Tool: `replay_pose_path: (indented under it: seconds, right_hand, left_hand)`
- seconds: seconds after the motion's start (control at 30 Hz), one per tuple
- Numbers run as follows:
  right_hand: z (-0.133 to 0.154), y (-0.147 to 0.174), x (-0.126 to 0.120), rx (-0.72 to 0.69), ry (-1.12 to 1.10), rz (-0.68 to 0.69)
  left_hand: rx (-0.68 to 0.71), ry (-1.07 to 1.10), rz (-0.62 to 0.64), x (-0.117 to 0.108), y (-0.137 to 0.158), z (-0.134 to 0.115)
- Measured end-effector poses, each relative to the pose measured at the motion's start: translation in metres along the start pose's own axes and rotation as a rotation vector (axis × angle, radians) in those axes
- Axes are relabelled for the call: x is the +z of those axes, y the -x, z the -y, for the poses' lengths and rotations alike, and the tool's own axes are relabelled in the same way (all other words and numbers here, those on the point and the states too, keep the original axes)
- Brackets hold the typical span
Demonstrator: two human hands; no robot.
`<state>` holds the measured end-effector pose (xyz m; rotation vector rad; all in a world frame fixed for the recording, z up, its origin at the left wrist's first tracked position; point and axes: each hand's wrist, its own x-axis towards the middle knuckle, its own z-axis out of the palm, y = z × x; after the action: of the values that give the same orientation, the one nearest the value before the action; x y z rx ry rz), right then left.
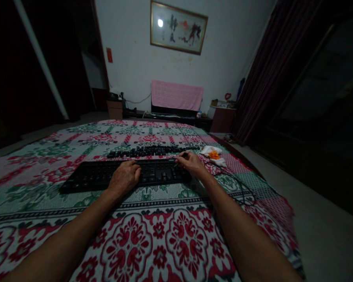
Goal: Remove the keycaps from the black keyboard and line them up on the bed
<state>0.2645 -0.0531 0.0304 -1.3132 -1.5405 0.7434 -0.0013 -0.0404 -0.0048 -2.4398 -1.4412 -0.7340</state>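
Left hand point(124, 177) is laid palm-down on the black keyboard point(106, 175), near its middle; fingers are curled loosely together on the keys, nothing is gripped. Right hand point(191, 163) is placed at the keyboard's far right corner, fingers pinched together on a small dark item point(184, 155); what the item is cannot be told in the dim light.

The keyboard is set flat on a floral red-and-green bedspread point(170, 235), long side across the view. Just beyond the keyboard a row of loose black keycaps point(148, 150) is laid out, apart from the frame. Right of the keyboard, past the right hand, a crumpled white cloth with an orange patch point(213, 154) is seen. A thin black cable point(238, 188) is looped on the bedspread right of the keyboard, beside the right forearm.

Well beyond the keyboard, a pink cloth point(177, 95) is draped over a low unit against the wall, with a framed picture point(178, 27) above it.
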Motion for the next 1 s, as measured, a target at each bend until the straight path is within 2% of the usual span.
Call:
replay_pose_path:
  seconds: [0.2, 0.47, 1.0]
  right_hand:
    - [-0.009, -0.004, 0.006, -0.081, 0.166, -0.018]
    - [-0.004, -0.001, 0.011, -0.119, 0.352, -0.082]
    - [0.012, 0.002, 0.015, -0.07, 0.522, -0.099]
  left_hand:
    - [0.033, -0.005, -0.012, 0.001, -0.001, 0.001]
    - [0.051, -0.015, -0.007, 0.0, -0.001, 0.003]
    - [0.079, -0.06, -0.029, 0.0, 0.0, 0.002]
